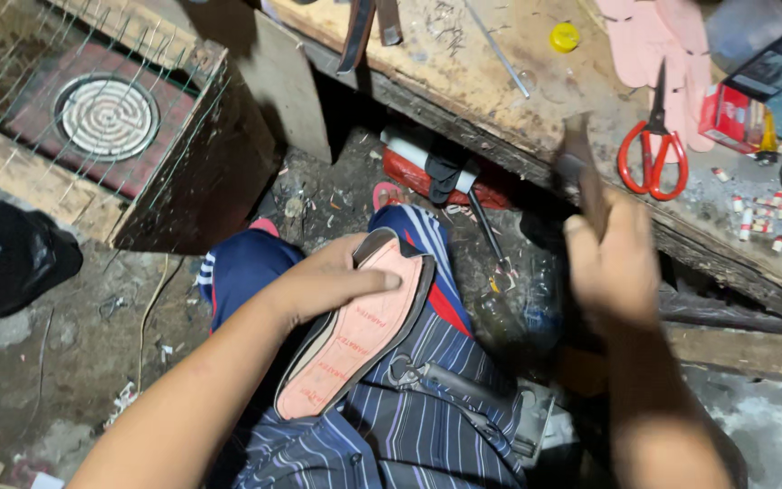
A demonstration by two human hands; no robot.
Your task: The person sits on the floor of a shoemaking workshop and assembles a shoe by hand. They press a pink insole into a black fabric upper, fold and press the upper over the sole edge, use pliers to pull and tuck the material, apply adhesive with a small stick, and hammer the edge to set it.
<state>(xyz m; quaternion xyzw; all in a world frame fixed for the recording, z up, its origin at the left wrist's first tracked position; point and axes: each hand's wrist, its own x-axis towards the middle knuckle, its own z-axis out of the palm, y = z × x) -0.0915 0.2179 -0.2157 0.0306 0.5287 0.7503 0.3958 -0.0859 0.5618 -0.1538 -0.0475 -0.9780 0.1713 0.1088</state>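
Left grip first: I see my left hand [332,281] laid flat on a shoe sole [355,330], fingers pressed down along its pinkish-orange insole with the thumb curled over the dark rim, pinning it against my lap. The sole lies tilted, toe end toward one o'clock and heel toward seven o'clock, resting on striped blue cloth [409,426] over my knees. Just at five o'clock of the sole a metal clamp-like tool [463,389] lies on the same cloth.

Over at three o'clock from the sole, my right hand [613,267] is raised and blurred, its grip closed around a dark-handled tool [581,172] that sticks up toward twelve o'clock; I cannot tell what kind of head it carries.

Beyond that hand, the wooden worktop [500,100] runs across the upper part of the view. On it, at one o'clock of my right hand, lie red-handled scissors [652,154], with a pink glove [662,45] just above them and a yellow cap [565,36] farther toward eleven o'clock. Small red-and-white bits [758,217] are scattered at the worktop's three o'clock edge.

Far toward ten o'clock, well apart from both hands, a round coil heater [106,116] sits in a wooden frame behind wire mesh, on the floor [74,335].
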